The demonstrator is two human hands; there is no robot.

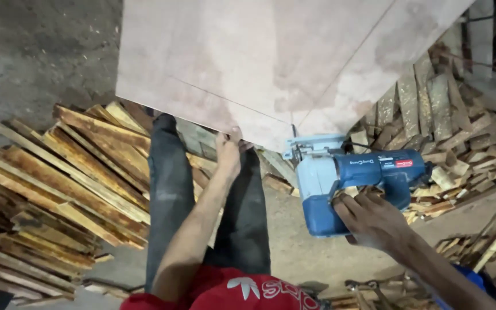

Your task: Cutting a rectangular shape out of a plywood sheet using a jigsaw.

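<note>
At the board's near edge, saw and hands meet.
Left hand (228,150) pinches the edge of the board (271,63) — fingers curled around it, beside a pencilled line. Right hand (374,221) grips the blue saw (351,181) from below, its front plate touching the board's corner. Offcuts (64,178) piled left of the left hand.

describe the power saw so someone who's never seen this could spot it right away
Start at the big pale plywood sheet across the top and follow its pencilled line to the near edge. There sits the power saw, gripped by the right hand. It is the only blue and grey machine among brown wood offcuts.
</note>
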